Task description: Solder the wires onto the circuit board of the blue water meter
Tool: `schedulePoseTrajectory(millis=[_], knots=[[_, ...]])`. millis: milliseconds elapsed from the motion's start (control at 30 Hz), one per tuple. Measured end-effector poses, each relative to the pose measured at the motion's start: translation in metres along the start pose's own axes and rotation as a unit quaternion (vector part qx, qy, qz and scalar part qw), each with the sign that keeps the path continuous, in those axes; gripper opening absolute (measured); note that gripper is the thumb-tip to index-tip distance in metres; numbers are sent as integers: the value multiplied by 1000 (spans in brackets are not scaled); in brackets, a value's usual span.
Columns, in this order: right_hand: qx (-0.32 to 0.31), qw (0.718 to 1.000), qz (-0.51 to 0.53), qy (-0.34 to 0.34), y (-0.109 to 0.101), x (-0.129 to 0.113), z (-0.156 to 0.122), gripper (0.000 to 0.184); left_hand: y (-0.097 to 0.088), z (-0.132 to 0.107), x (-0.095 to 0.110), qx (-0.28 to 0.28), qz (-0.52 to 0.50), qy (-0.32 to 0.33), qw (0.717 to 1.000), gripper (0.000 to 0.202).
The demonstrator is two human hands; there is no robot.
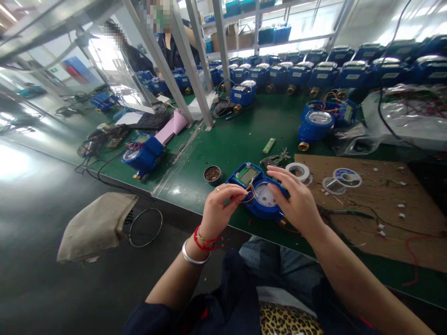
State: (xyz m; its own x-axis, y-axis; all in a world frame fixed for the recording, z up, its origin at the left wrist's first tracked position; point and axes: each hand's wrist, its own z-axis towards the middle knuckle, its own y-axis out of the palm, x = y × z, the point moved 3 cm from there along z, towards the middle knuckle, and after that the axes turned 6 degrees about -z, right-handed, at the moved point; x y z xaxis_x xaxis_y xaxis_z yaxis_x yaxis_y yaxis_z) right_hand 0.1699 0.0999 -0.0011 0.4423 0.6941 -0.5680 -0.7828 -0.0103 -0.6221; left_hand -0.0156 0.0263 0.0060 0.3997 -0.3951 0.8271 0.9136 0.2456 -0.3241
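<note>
A blue water meter (267, 213) lies in front of me near the table's front edge, its round dial (265, 194) facing up. Its lid is folded back and holds a green circuit board with a small display (248, 175). Thin coloured wires (250, 194) run between the board and the dial. My left hand (223, 204) is at the meter's left side, thumb and forefinger pinched on these wires. Over the right side of the dial is my right hand (291, 200), fingers spread, with nothing seen in it. Part of the meter is hidden beneath that hand.
Near the meter are a small round tin (213, 175), pliers (275, 159), a white tape roll (299, 172) and a solder wire spool (345, 178) on cardboard (366, 204). More meters (314, 122) stand behind. A metal post (199, 60) rises left; a person (174, 51) is beyond.
</note>
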Motion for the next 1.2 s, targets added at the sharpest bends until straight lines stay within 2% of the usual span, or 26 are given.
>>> schedulePoseTrajectory(millis=[67, 167, 267, 433, 800, 1033, 1200], knots=[[35, 999, -10, -9, -3, -14, -7, 24, 1, 0, -1, 11, 0, -5, 1000, 9], [40, 999, -12, -32, -1, -32, -13, 17, 2, -1, -1, 24, 2, -10, 1000, 8], [43, 997, -18, -59, 3, -40, -11, 12, 2, -1, 0, 26, -1, -20, 999, 9], [47, 996, -22, -76, 7, -37, -5, 8, 2, -2, 1, 27, -5, -32, 999, 9], [48, 998, -4, -50, 11, -32, -11, 9, 2, -6, 0, 46, 17, -66, 997, 9], [70, 993, -16, -89, 15, -31, -12, 19, 2, -6, 2, 41, 22, -78, 996, 6], [64, 994, -29, -82, 17, -31, -12, 22, 3, -7, 3, 36, 7, -101, 994, 7]])
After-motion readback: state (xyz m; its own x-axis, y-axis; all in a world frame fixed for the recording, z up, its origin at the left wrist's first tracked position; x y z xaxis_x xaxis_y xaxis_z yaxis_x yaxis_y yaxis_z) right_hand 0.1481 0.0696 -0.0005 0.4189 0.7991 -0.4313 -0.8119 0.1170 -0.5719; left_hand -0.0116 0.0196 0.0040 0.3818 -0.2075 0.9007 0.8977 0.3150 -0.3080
